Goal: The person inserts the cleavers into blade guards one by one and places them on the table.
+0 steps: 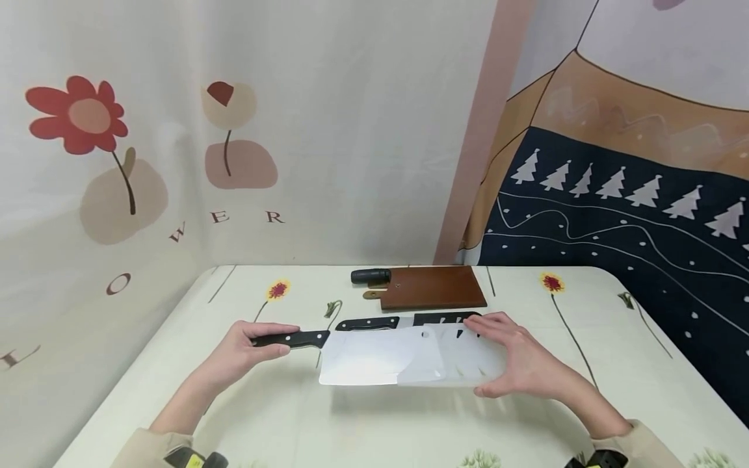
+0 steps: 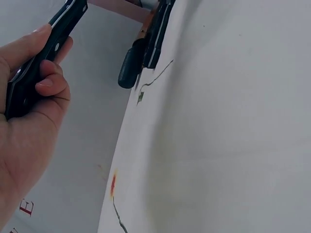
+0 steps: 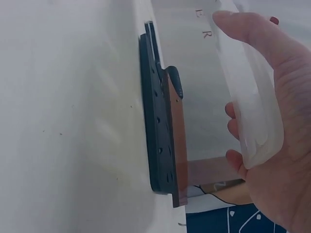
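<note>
My left hand (image 1: 242, 351) grips the black riveted handle (image 1: 298, 338) of a cleaver, thumb and fingers on opposite sides. Its broad shiny blade (image 1: 368, 357) points right, held above the table. A translucent white blade cover (image 1: 476, 357) is over the blade's tip end, which shows through it. On the cover's right part my right hand (image 1: 523, 361) holds on, thumb at the lower edge and fingers at the upper. In the right wrist view, the cover (image 3: 250, 107) sits between thumb and fingers. The left wrist view shows the handle (image 2: 46, 53) but not the blade.
Behind the cleaver lies another black-handled knife (image 1: 368, 324), its blade in a black cover (image 3: 158, 131). Farther back, a brown cover (image 1: 435, 288) lies with a black handle (image 1: 370, 276) beside its left end. All rest on a flower-printed tablecloth (image 1: 281, 422); printed curtains hang behind.
</note>
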`<state>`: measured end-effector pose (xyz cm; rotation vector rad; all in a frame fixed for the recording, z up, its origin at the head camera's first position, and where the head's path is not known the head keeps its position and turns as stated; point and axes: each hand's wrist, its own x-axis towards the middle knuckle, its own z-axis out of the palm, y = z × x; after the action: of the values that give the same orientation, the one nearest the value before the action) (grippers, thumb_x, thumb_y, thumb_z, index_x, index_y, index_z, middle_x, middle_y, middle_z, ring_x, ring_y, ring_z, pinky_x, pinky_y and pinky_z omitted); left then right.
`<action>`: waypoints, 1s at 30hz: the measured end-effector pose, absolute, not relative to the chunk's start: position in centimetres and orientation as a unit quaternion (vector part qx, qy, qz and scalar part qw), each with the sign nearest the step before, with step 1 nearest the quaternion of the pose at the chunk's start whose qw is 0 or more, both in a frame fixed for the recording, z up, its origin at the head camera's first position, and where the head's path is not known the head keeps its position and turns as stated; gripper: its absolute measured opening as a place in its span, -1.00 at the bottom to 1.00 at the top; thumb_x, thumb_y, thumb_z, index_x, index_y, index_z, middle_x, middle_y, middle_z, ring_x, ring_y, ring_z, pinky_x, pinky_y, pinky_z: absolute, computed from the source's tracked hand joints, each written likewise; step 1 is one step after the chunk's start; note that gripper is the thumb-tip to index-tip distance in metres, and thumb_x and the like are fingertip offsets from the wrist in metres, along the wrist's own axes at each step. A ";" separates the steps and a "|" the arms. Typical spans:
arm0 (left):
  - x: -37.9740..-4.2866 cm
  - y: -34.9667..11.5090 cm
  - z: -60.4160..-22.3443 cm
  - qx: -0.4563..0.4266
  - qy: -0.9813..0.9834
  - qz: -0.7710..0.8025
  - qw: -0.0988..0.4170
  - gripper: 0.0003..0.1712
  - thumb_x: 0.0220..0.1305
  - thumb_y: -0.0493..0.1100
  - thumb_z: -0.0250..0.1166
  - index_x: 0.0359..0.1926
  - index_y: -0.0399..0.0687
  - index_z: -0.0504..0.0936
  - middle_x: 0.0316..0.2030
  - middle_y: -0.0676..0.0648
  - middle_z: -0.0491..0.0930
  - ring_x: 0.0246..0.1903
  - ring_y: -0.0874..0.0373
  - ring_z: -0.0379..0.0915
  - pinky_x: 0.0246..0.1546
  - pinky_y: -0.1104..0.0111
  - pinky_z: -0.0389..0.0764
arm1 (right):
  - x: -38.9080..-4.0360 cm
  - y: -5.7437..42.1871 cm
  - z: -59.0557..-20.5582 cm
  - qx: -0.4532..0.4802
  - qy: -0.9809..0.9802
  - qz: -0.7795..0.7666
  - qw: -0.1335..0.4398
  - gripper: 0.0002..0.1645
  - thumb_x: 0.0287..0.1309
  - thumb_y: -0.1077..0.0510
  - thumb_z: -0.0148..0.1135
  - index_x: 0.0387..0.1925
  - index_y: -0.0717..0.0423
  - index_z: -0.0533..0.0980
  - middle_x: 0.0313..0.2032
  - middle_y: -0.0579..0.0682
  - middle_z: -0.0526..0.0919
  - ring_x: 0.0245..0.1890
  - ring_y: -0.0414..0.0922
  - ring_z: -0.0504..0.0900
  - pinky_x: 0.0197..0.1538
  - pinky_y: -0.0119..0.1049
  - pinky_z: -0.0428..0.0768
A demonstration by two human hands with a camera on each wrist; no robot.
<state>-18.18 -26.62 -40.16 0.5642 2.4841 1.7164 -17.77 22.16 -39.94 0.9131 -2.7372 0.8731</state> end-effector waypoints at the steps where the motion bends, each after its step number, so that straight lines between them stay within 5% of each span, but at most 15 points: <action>1: -18.2 -26.6 -40.2 0.181 0.808 0.559 0.037 -0.60 0.21 -0.35 0.46 0.08 -0.41 0.70 0.04 -0.25 0.69 -0.08 0.24 0.63 -0.11 0.40 0.63 | -17.7 22.2 -39.9 0.301 -0.906 0.290 0.065 0.13 -0.39 -0.12 0.76 0.33 0.12 0.53 0.27 0.02 0.56 0.26 0.05 0.41 0.15 0.20 0.51; 12: -18.6 -26.1 -39.9 0.233 0.784 0.561 0.128 -0.59 0.27 -0.33 0.41 0.14 -0.32 0.69 -0.01 -0.11 0.74 -0.01 0.20 0.64 -0.01 0.38 0.61 | -17.0 21.3 -39.9 0.345 -0.898 0.268 0.040 0.14 -0.41 -0.12 0.74 0.35 0.04 0.52 0.29 -0.08 0.54 0.26 -0.07 0.38 0.12 0.04 0.55; 23: -19.0 -24.5 -40.7 0.211 0.793 0.567 0.068 -0.56 0.23 -0.33 0.45 0.12 -0.41 0.67 0.04 -0.28 0.69 -0.07 0.26 0.63 -0.08 0.38 0.64 | -17.1 21.0 -40.0 0.300 -0.905 0.295 0.064 0.12 -0.38 -0.12 0.75 0.31 0.16 0.54 0.27 -0.01 0.55 0.26 0.03 0.42 0.15 0.28 0.44; 30: -19.1 -24.3 -40.8 0.204 0.794 0.568 0.078 -0.57 0.23 -0.33 0.45 0.11 -0.41 0.68 0.04 -0.31 0.68 -0.07 0.25 0.62 -0.08 0.39 0.63 | -16.9 20.9 -39.9 0.279 -0.911 0.300 0.056 0.13 -0.42 -0.08 0.76 0.31 0.17 0.54 0.28 0.05 0.55 0.28 0.10 0.40 0.17 0.28 0.46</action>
<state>-19.08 -24.26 -40.80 0.6115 2.3757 1.7000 -16.87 20.85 -39.89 0.8462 -2.7632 0.9100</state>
